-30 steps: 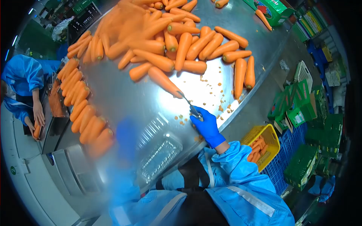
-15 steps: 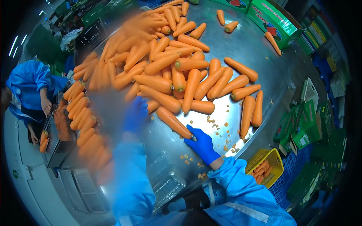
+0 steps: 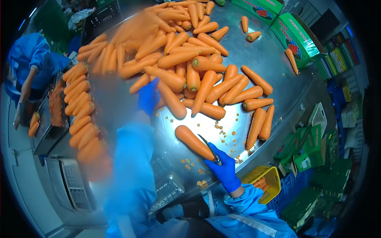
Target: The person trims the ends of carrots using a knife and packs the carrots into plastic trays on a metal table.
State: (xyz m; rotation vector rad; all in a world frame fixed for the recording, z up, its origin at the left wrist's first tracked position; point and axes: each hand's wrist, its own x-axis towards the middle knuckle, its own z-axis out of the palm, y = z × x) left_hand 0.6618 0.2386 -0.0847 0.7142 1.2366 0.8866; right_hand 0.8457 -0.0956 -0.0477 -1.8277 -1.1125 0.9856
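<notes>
My right hand [image 3: 224, 168], in a blue glove, is closed around a small knife [image 3: 204, 141] with a dark, thin blade. A carrot [image 3: 192, 139] lies beside the blade, its narrow end against my right fingers. At the left edge of the carrot pile [image 3: 178, 59], my blue-gloved left hand [image 3: 147, 97] closes on the thin end of another carrot [image 3: 171, 100]; part of the grip is hidden. Small cut carrot ends [image 3: 222, 133] are scattered over the metal table [image 3: 293, 93].
Carrots in a row [image 3: 81, 107] line the left side, partly blurred. Green carrot boxes [image 3: 301, 43] stand at the far edge. A yellow crate [image 3: 274, 186] holds carrots below the table. Clear plastic trays [image 3: 168, 190] lie near my body. Another person [image 3: 33, 59] works at left.
My left hand has moved up the table and taken the thin end of a carrot, which has turned. My right hand, with knife and carrot, has drawn nearer to me.
</notes>
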